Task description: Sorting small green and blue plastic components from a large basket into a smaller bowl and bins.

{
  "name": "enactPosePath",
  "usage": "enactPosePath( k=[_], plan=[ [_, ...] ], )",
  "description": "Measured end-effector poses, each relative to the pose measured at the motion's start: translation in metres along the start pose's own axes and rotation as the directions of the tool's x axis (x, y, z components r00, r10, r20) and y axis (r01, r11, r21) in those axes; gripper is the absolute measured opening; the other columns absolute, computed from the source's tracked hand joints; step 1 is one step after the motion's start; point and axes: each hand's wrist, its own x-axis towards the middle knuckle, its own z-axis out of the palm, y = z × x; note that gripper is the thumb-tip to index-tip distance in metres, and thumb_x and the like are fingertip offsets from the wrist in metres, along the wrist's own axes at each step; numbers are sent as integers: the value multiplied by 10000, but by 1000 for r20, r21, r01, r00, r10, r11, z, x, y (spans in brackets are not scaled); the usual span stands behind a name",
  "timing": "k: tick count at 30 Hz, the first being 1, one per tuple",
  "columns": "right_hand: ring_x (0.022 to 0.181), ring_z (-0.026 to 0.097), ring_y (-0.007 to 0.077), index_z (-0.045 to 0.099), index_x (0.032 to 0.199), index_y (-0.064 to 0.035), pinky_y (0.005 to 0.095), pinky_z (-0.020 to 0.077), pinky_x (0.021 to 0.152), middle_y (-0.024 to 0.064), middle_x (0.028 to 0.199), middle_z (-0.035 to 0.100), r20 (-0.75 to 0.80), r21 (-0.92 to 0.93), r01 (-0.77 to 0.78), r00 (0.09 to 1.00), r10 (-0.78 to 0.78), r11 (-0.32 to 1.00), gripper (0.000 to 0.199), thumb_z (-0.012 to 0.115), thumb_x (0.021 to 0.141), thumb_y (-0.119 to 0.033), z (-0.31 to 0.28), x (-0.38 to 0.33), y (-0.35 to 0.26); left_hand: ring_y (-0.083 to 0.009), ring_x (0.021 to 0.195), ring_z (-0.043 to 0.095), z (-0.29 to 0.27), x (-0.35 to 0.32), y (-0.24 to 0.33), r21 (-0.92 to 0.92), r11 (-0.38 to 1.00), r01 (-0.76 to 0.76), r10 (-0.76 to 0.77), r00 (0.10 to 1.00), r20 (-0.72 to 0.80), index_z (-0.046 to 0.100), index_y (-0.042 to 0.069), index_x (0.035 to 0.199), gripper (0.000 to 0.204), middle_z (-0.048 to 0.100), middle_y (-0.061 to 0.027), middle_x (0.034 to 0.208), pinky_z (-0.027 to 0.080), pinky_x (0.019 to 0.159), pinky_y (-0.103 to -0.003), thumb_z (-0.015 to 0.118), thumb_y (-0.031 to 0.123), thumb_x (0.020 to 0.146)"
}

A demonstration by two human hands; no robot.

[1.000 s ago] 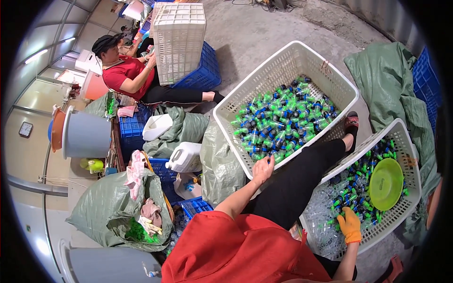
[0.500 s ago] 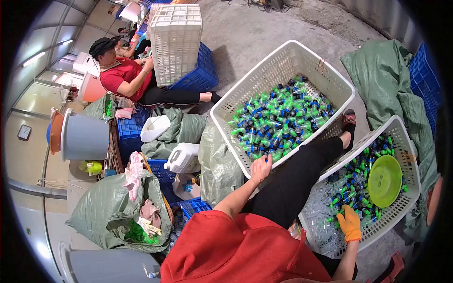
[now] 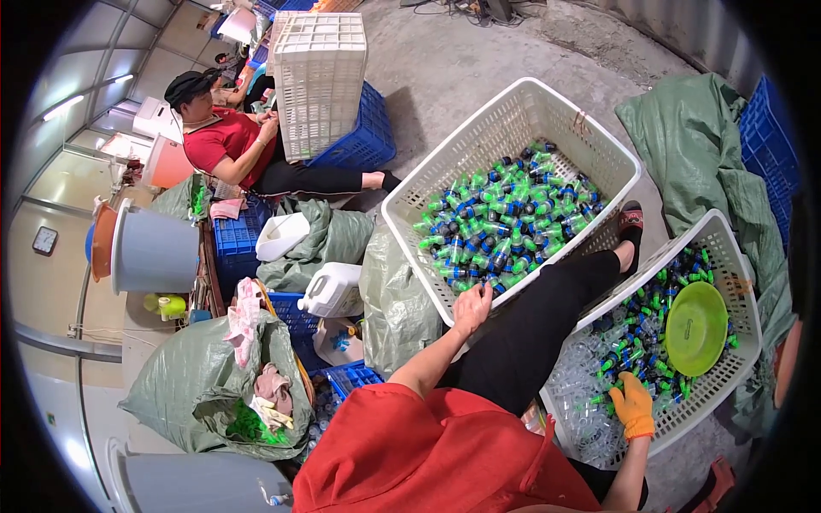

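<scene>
My left hand, bare, is at the near rim of a large white slatted crate. Its fingers are curled together, and whatever they hold is too small to make out. Inside that crate lie many small clear bottles with green tops and blue-black bands. My right hand, in an orange knit glove, reaches into a second white crate, thumb apart from the fingers. Beside the glove are clear plastic pieces and small green-and-black bottle tops. A lime-green bowl rests on them.
A green sack with cloths on it stands left, near grey tubs and a white jug. A co-worker in red sits behind stacked white crates. Green sheeting lies right.
My hands stay in nearly the same places, the left with only a slight shift of its fingers. The co-worker's head and hands have moved a little.
</scene>
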Motion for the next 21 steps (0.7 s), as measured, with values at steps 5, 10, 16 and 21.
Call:
enactPosePath(
  k=[5, 10, 16, 21],
  plan=[
    [694, 570, 271, 584, 1065, -54, 335, 461, 660, 85, 860, 623, -43, -6, 46, 998, -46, 999, 308, 621, 782, -169, 3, -2, 2, -440, 800, 601, -2, -1, 2, -19, 1000, 18, -18, 1000, 8, 611, 55, 836, 483, 663, -205, 822, 469, 711, -490, 369, 464, 923],
    [696, 571, 270, 584, 1068, -54, 333, 462, 661, 84, 856, 621, -22, -1, 22, 1000, -22, 1000, 308, 622, 782, -164, -1, -1, -4, -440, 802, 600, -2, 0, 1, -3, 1000, 8, -8, 1000, -2, 612, 55, 831, 491, 665, -201, 827, 468, 715, -490, 365, 470, 921],
    [701, 576, 272, 582, 1066, -54, 336, 465, 664, 84, 859, 623, -67, -12, 51, 996, -52, 999, 306, 624, 782, -158, 0, -3, -3, -440, 804, 602, 0, 0, -1, -4, 1000, 3, -3, 1000, 1, 613, 55, 834, 491, 667, -197, 830, 469, 712, -489, 361, 467, 923],
    [707, 582, 277, 579, 1063, -53, 339, 469, 667, 87, 866, 626, -16, -38, 16, 1000, -17, 999, 305, 627, 781, -159, -1, -4, -4, -439, 803, 604, 0, 0, 0, 4, 1000, 15, -15, 1000, -10, 613, 55, 832, 490, 667, -196, 826, 470, 710, -488, 362, 466, 923]
  ],
)
